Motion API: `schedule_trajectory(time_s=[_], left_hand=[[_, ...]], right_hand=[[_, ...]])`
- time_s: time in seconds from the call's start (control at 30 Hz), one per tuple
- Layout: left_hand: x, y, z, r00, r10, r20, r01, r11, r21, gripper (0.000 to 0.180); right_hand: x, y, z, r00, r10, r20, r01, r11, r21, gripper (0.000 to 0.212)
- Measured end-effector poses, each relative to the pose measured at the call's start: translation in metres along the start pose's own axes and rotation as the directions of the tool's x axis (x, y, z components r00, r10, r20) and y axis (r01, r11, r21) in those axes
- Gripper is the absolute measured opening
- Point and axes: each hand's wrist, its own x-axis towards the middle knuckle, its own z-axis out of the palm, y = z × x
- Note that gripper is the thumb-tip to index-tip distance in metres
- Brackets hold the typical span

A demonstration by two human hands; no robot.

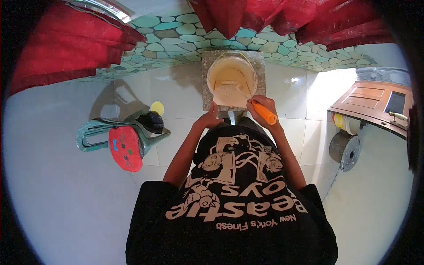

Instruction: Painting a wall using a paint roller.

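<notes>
A round, cream-stained bucket (214,73) stands in front of me on a dark speckled square slab (260,59). Inside it, pale paint-like stuff coats the wall, and a paint roller (229,83) lies within. The roller's orange handle (265,114) sticks out over the near right rim, gripped by my right hand (265,105). At the near left rim is my left hand (208,117), fingers stretched toward the bucket and thumb apart. Whether its fingertips press on the rim, I cannot tell.
To the left stands a green plastic chair (90,132) with a red cat-face pad (126,148) and a black bag (151,121). A yellow round lid (157,107) lies behind. Right are a grey cylinder (344,150), a white-yellow tub (349,123) and a wooden door (366,99). Red curtains (247,17) hang ahead.
</notes>
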Motion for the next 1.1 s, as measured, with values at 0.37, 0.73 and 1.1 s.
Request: schedule_trajectory(time_s=[0.37,0.73,1.1], left_hand=[[-0.007,0.007,-0.003,1.000,-0.012,0.021,0.013,0.998,-0.055,0.107],[-0.006,0.006,-0.001,1.000,-0.014,0.008,0.014,0.999,-0.038,0.108],[-0.003,0.003,-0.002,1.000,-0.007,0.015,0.007,1.000,-0.019,0.109]], right_hand=[[0.010,-0.047,-0.023,0.996,0.042,0.077,-0.037,0.997,-0.061,0.007],[0.011,-0.066,-0.020,0.985,-0.021,0.170,0.032,0.998,-0.061,0.009],[0.015,0.010,0.020,0.998,-0.013,0.054,0.012,1.000,0.021,0.009]])
